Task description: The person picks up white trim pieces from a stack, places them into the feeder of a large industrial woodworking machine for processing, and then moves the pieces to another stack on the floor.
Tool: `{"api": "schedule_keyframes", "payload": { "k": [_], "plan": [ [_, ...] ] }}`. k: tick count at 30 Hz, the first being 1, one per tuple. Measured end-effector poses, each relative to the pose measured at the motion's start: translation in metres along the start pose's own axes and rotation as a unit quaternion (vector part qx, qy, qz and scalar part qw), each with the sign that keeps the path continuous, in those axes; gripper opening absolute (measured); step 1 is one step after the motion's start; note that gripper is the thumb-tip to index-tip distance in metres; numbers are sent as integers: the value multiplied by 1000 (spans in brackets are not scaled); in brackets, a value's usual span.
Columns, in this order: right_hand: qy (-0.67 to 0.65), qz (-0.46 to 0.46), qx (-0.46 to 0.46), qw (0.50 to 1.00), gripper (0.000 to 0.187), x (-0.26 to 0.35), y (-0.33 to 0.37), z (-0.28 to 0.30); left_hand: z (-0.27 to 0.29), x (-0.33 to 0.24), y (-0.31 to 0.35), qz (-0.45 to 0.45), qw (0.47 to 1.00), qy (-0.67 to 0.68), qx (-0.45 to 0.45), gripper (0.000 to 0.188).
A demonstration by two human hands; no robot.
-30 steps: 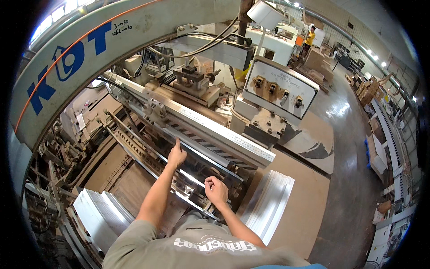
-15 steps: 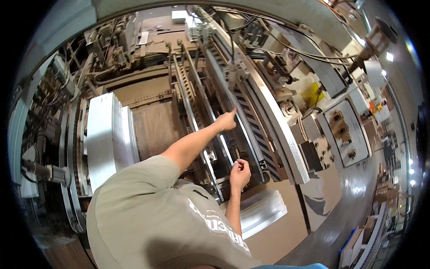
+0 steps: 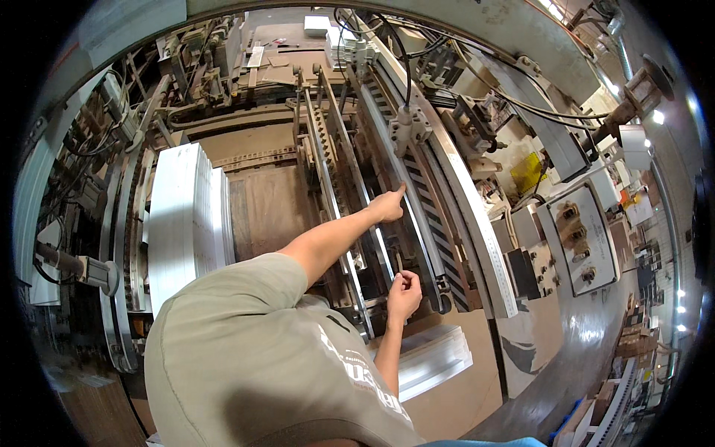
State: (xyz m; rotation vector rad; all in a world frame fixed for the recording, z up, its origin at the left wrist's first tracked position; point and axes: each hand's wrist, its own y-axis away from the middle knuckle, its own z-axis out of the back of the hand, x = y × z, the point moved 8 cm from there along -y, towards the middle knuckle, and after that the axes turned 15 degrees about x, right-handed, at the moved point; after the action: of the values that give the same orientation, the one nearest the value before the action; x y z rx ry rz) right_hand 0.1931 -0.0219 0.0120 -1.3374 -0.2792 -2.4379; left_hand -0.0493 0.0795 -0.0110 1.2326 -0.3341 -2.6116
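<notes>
My left hand (image 3: 387, 206) reaches across the machine with its index finger stretched out and the other fingers loosely curled. Its fingertip is at a long grey metal bar (image 3: 419, 216), seemingly touching it, and I see nothing held. Nearer to me, my right hand (image 3: 404, 298) has thumb and fingers pinched together. A short, thin, tan stick-like piece (image 3: 399, 262) stands up from the pinch; its exact kind is too small to tell. Below both hands run parallel metal rails (image 3: 335, 194). Beside the grey bar lies a black-and-silver striped strip (image 3: 436, 227).
A tall stack of white panels (image 3: 175, 216) stands at the left. Another stack of long white pieces (image 3: 436, 361) lies near my right forearm. A pale ruled beam (image 3: 480, 223) borders the rails at the right. Cables (image 3: 521, 104) and a panel with fittings (image 3: 581, 231) are beyond.
The view has shifted slightly, so the machine appears a little further right and lower. Both hands keep nearly the same poses; the thin piece above my right hand shows more clearly.
</notes>
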Motion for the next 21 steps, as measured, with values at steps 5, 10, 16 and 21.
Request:
{"api": "schedule_keyframes", "payload": {
  "k": [5, 10, 16, 21],
  "plan": [
    [-14, 21, 2, 1000, 12, -2, 0, 0, 1, -9, 10, 8, 999, 14, 29, 87],
    [-4, 7, 13, 1000, 12, -1, 0, -2, 2, -5, 8, 6, 1000, 10, 11, 87],
    [8, 25, 14, 1000, 13, -3, -2, -3, -2, 5, -3, -6, 1000, -12, -15, 81],
    [11, 26, 9, 1000, 12, 0, -1, 0, -2, -4, 5, 13, 1000, 11, 19, 88]
  ]
}}
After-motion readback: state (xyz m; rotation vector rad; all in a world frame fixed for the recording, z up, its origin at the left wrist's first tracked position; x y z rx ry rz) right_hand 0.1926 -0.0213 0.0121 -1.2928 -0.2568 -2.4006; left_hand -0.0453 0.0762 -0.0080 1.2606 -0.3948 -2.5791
